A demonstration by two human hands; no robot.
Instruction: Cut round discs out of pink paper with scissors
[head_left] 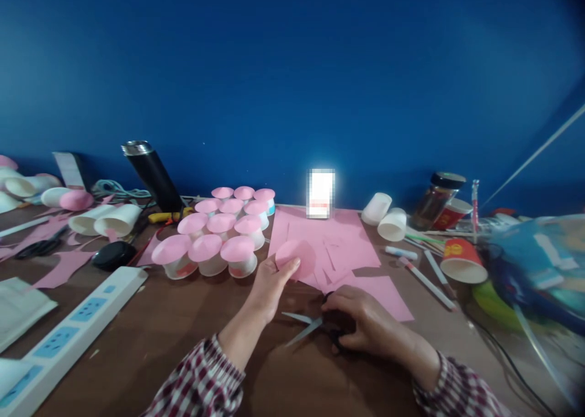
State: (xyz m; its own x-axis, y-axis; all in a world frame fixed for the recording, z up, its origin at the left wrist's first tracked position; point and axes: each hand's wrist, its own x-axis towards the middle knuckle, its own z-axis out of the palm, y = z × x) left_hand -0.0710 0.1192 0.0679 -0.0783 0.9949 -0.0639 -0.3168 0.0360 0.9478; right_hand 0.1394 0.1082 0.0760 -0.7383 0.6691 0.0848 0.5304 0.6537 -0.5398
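Observation:
My left hand [276, 283] pinches a round pink paper disc [295, 258] between thumb and fingers, above the table. Below and to its right, my right hand [368, 322] is closed around the handles of a pair of scissors [304, 325], whose blades are spread and point left, apart from the disc. Behind both hands lie pink paper sheets [356, 240] and cut pieces. Left of my left hand stand rows of paper cups, several of them topped with pink discs [205, 247].
A white power strip [68, 338] lies at the left, near a black flask [153, 176] and loose cups [116, 220]. At the right are a red cup [464, 260], white cups [392, 224], markers [427, 283], a lidded jar [436, 200] and a blue-green plastic bag [543, 252]. A blue wall rises behind.

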